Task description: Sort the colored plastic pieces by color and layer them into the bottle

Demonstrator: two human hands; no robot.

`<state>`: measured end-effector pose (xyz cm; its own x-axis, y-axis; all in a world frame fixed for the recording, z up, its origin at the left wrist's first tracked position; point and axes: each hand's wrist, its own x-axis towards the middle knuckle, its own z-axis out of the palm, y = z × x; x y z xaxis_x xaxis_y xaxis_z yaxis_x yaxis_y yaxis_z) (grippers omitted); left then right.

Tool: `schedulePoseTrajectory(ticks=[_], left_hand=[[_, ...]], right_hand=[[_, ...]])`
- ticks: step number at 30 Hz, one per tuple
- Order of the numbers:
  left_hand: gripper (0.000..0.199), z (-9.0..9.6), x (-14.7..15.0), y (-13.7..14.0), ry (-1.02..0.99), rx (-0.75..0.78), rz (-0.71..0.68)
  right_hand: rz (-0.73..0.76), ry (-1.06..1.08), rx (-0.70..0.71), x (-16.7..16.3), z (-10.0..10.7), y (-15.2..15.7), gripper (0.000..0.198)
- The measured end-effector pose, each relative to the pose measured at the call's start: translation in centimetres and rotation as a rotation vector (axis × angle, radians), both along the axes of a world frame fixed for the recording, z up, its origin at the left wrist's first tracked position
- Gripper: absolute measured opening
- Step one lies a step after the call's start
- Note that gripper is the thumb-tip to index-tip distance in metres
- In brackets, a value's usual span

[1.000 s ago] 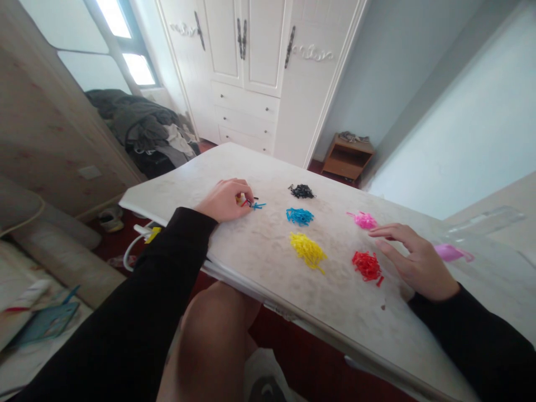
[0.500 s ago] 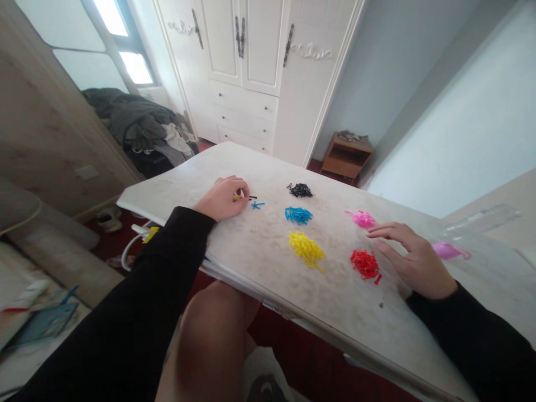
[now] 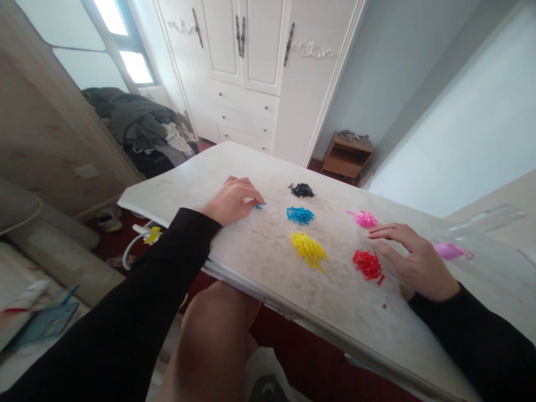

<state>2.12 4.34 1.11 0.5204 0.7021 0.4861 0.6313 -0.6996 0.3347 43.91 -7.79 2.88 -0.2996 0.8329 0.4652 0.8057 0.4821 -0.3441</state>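
Note:
My left hand (image 3: 235, 202) rests on the table, its thumb and fingertips closed together on a few thin blue strips (image 3: 260, 205). A speck of red shows in the gap of that hand; the rest is hidden behind the fingers. With fingers apart and holding nothing, my right hand (image 3: 412, 259) lies by a pink pile (image 3: 365, 219) and a red pile (image 3: 368, 264) of small strips. Between the hands are a black pile (image 3: 302, 190), a blue pile (image 3: 300, 215) and a yellow pile (image 3: 309, 249) of similar small pieces.
The pale table (image 3: 251, 262) has its near edge above my knee. At the right lie a pink item (image 3: 452, 251) and a clear plastic object (image 3: 486, 220). Beyond stand a white wardrobe (image 3: 247, 72) and a wooden nightstand (image 3: 347, 156); clothes (image 3: 138, 125) are heaped left.
My left hand has moved slightly right, and its fingertips have come down over the small blue strips, covering most of them. My right hand stays in nearly the same place.

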Motion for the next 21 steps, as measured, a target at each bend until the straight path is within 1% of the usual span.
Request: schedulePoseTrajectory(ticks=[4,7,16,18,21], left_hand=[[0.019,-0.5,0.1,0.2,0.001,0.006,-0.051],[0.017,-0.7,0.4,0.0,-0.004,0.014,-0.048],[0.024,0.0,1.4,-0.9,0.03,-0.036,-0.013],[0.024,0.1,1.6,-1.1,-0.011,-0.029,0.005],[0.021,0.2,2.3,-1.4,-0.149,-0.009,0.068]], right_hand=[[0.002,0.005,0.003,-0.3,0.2,-0.2,0.016],[0.011,0.009,0.003,-0.6,0.3,-0.4,0.015],[0.043,-0.019,0.013,-0.6,0.3,-0.5,0.014],[0.044,-0.022,0.012,-0.7,0.3,-0.6,0.014],[0.049,-0.017,0.014,-0.8,0.4,-0.6,0.013]])
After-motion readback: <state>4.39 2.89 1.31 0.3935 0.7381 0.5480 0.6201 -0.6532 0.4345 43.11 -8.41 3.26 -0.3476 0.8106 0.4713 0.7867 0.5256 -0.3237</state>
